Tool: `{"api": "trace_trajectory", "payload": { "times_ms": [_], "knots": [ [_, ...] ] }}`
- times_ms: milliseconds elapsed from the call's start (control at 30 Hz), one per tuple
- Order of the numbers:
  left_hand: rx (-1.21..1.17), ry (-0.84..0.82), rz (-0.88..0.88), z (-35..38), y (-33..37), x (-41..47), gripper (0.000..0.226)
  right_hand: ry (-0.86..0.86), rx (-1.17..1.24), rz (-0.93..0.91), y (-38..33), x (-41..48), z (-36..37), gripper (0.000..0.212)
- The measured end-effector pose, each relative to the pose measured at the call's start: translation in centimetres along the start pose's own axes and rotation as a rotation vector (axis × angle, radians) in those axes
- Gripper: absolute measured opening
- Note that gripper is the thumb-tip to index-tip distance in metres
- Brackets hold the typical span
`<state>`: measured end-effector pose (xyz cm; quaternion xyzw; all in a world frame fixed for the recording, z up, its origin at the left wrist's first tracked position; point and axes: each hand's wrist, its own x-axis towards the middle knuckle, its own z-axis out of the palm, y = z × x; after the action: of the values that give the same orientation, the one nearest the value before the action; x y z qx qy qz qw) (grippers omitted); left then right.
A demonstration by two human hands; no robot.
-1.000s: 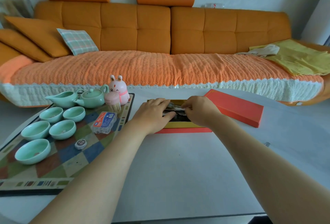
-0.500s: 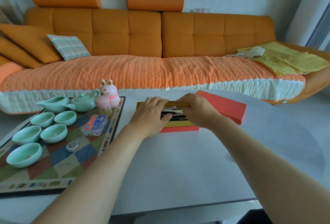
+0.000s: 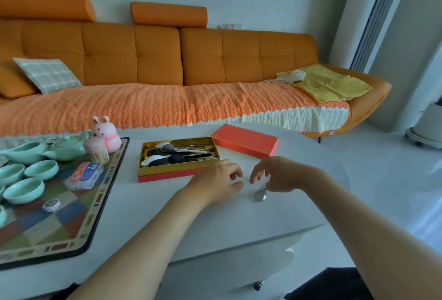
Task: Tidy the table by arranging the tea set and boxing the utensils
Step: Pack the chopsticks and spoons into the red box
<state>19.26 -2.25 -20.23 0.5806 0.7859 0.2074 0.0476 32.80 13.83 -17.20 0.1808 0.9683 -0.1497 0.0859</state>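
The open red utensil box (image 3: 167, 175) with a gold lining sits mid-table, holding several spoons (image 3: 177, 155), black and silver. Its red lid (image 3: 245, 140) lies just right of it. In front and to the right of the box, my right hand (image 3: 282, 175) pinches the handle of a small metal spoon (image 3: 260, 195), whose bowl rests on the table. My left hand (image 3: 218, 180) rests beside it, fingers loosely curled and holding nothing. The green teapot (image 3: 68, 147), pitcher (image 3: 24, 152) and several green cups (image 3: 41, 169) stand on the patterned mat (image 3: 59, 228) at left.
A pink rabbit figure (image 3: 106, 133), a toothpick holder (image 3: 96, 150), a blue-and-red packet (image 3: 83, 175) and a small round white piece (image 3: 51, 205) also sit on the mat. The white table's curved edge (image 3: 334, 218) runs close on the right. An orange sofa (image 3: 167, 72) stands behind.
Both hands have left the box and come toward me and to the right. The right hand now holds a spoon on the table. My view has swung right.
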Motion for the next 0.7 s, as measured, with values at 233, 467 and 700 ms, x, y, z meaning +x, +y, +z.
{"api": "trace_trajectory", "payload": {
  "times_ms": [233,467,700],
  "knots": [
    [-0.022,-0.081,-0.005,0.7,1.5,-0.3,0.044,0.054,0.012,-0.023,-0.1,0.2,1.2,0.013],
    [0.043,-0.092,-0.046,0.1,0.0,-0.5,0.029,0.063,0.026,-0.057,-2.7,2.3,2.0,0.015],
    [-0.116,-0.034,-0.121,-1.2,-3.2,-1.2,0.013,0.081,0.135,-0.107,-4.4,4.1,1.7,0.007]
  ]
}}
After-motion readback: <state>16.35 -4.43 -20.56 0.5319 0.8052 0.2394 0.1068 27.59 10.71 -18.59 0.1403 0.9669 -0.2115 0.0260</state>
